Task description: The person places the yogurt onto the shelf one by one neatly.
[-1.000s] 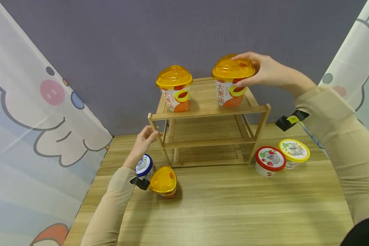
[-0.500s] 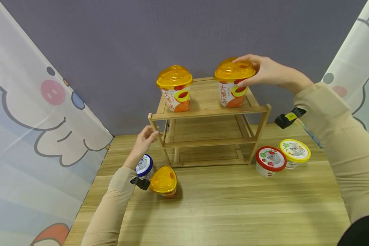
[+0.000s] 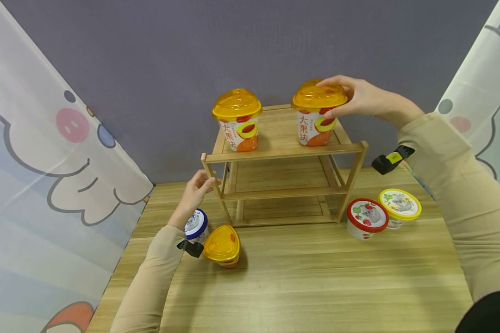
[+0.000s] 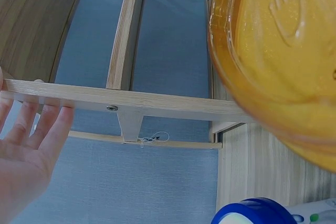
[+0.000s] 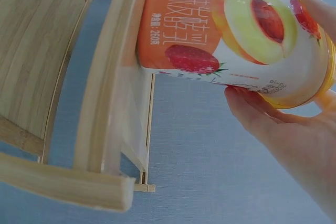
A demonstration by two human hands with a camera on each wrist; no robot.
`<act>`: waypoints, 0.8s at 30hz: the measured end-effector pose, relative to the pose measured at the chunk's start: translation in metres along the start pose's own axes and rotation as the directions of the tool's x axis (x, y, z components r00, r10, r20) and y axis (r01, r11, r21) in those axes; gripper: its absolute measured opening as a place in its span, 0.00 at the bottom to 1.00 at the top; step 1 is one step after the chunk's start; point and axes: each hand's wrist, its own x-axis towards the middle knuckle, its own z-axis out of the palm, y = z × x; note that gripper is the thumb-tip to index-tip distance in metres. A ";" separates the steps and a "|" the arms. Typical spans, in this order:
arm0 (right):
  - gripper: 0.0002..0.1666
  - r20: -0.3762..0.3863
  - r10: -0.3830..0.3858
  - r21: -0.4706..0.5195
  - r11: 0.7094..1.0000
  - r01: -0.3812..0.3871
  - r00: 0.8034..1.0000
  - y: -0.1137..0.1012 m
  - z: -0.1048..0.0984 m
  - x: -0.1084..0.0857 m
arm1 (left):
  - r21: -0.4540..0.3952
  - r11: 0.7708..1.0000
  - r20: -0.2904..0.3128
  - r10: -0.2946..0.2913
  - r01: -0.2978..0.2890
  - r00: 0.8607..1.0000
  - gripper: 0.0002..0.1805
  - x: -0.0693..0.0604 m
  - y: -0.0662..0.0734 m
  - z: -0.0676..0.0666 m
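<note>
My right hand [image 3: 361,98] grips a yogurt cup [image 3: 310,127] with an amber domed lid from its right side. The cup stands upright on the right part of a wooden rack's [image 3: 275,150] top shelf. In the right wrist view, thumb and fingers lie around the cup [image 5: 194,24] just below its lid. My left hand [image 3: 194,193] holds the rack's left front post, its fingers bent over the wooden bar [image 4: 173,103] in the left wrist view. Another amber-lidded cup [image 3: 238,129] sits on the top shelf's left part.
On the table [image 3: 300,282], a third amber-lidded cup [image 3: 221,243] and a blue-lidded tub [image 3: 195,225] stand by my left forearm. A red-lidded tub [image 3: 365,216] and a yellow-lidded tub [image 3: 398,205] stand right of the rack. Patterned curtains [image 3: 29,138] hang at both sides.
The right hand and its cup have moved slightly down and to the right on the top shelf. My left hand keeps its hold on the post.
</note>
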 end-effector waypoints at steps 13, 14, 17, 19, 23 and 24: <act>0.38 0.039 -0.039 0.050 0.998 0.037 0.998 0.002 -0.001 0.000 | 0.029 1.000 -0.005 -0.006 0.006 1.000 0.13 0.000 -0.001 -0.001; 0.38 0.041 -0.041 0.050 0.998 0.039 0.998 0.002 -0.001 0.000 | 0.033 0.999 -0.007 -0.005 0.005 1.000 0.12 0.001 -0.001 -0.001; 0.39 0.044 -0.040 0.050 0.998 0.038 0.998 0.002 -0.001 0.000 | 0.042 0.999 -0.009 -0.003 0.003 1.000 0.14 0.001 -0.002 -0.002; 0.39 0.043 -0.039 0.050 0.998 0.036 0.998 0.001 -0.001 0.000 | 0.046 0.999 -0.007 0.002 -0.001 1.000 0.16 0.001 -0.002 -0.002; 0.40 0.034 -0.031 0.033 0.999 0.030 0.999 0.001 -0.001 0.000 | 0.036 0.999 -0.006 0.002 -0.002 1.000 0.16 0.001 -0.001 -0.002; 0.40 0.033 -0.030 0.031 0.999 0.029 0.999 0.001 -0.001 0.000 | 0.031 1.000 -0.006 0.001 -0.001 1.000 0.15 0.001 -0.001 -0.002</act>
